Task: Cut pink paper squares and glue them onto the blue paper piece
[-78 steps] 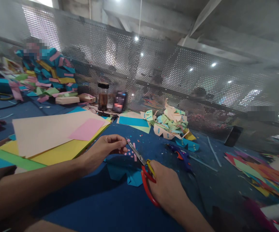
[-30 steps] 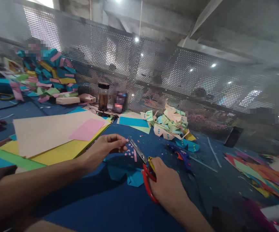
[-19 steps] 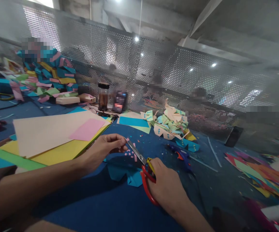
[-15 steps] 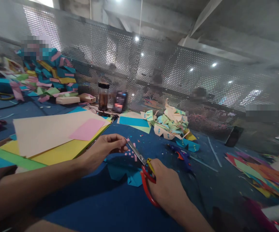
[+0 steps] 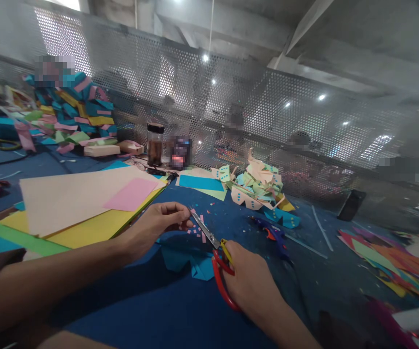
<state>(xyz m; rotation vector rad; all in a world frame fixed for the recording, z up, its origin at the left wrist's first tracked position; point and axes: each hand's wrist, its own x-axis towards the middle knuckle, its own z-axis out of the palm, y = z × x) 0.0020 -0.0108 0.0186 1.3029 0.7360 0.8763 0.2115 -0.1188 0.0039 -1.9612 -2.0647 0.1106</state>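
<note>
My right hand (image 5: pixel 247 271) grips a pair of scissors (image 5: pixel 218 249) with red and yellow handles. Their blades point up and left and look nearly closed. At the blade tips, my left hand (image 5: pixel 171 215) is pinched, and a bit of pink paper (image 5: pixel 193 211) shows at its fingertips; most of that piece is hidden. Tiny pink paper squares (image 5: pixel 195 232) lie scattered on the blue table beneath the blades, beside a narrow pink strip (image 5: pixel 204 236). Just in front of them is a folded blue paper cutout (image 5: pixel 187 261), partly in shadow.
Large paper sheets (image 5: pixel 71 196) lie at left. A glue gun (image 5: pixel 272 237) rests right of the scissors. Behind it is a heap of cut paper shapes (image 5: pixel 260 179). A jar (image 5: pixel 155 145) and a tall paper pile (image 5: pixel 74 111) stand near the perforated metal screen (image 5: pixel 202 102).
Almost nothing differs. The scissors and right hand have shifted very slightly, while my left hand keeps its place.
</note>
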